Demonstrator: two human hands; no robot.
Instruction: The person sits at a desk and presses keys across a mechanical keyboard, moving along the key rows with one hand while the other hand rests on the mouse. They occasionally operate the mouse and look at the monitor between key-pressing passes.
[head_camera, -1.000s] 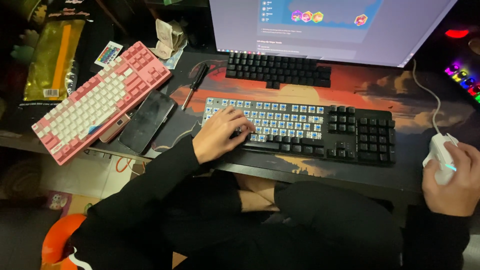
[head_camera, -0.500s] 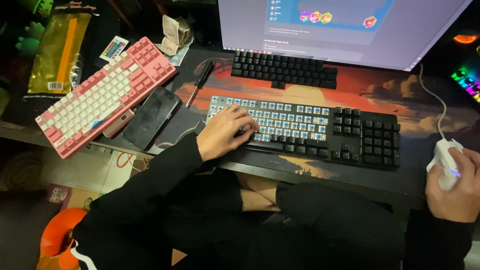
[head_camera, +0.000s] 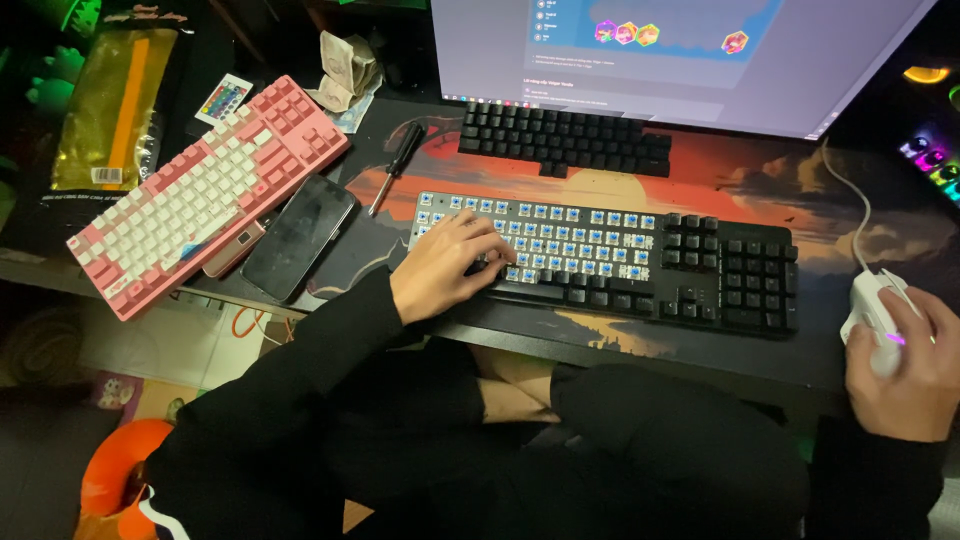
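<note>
From the head camera I saw the left hand (head_camera: 445, 270) lying palm down on the left end of a long black mechanical keyboard with most of its keycaps removed and blue switches exposed (head_camera: 610, 262); its fingers (head_camera: 490, 250) were loosely curled onto the bare switches, holding nothing. That keyboard sat across the front of a wide desk mat printed with an orange sunset scene (head_camera: 760, 170).

The right hand (head_camera: 900, 365) was closed over a white corded computer mouse (head_camera: 872, 318) at the mat's right edge, with a small pink glow showing under the fingers. I could not tell whether any finger was pressing a button.

Behind the stripped keyboard, a smaller all-black compact keyboard (head_camera: 565, 138) lay just below a large lit monitor (head_camera: 680, 50). A black-handled screwdriver (head_camera: 397, 160) rested on the mat to the left. Further left, a dark smartphone lying face up (head_camera: 300, 236) sat just beside a pink and white keyboard set at an angle (head_camera: 205, 190). Both sleeves I saw were black.
</note>
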